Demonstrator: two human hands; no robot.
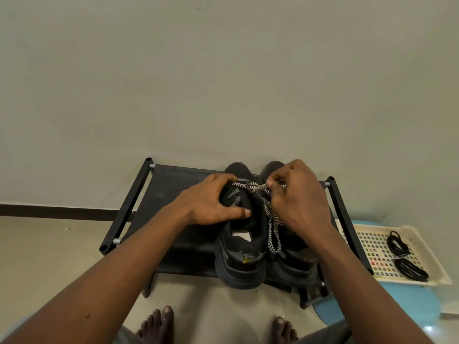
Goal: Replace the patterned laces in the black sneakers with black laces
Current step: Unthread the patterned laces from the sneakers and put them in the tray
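The right hand [301, 194] pinches the patterned lace [269, 214] at its fingertips; the lace hangs toward the heel. The left hand [211, 202], half closed, grips the left sneaker [239, 266].

I count two black sneakers [239, 244] side by side on one black shoe rack [173, 184]. One patterned lace [270, 219] is in view, its two loose ends hanging between the shoes. Off to my right sits one cream tray [427, 259] holding two coiled black laces [398, 243]. Both of my hands, left hand [211, 202] and right hand [300, 194], are on the shoes, and my two bare feet [156, 324] show below.
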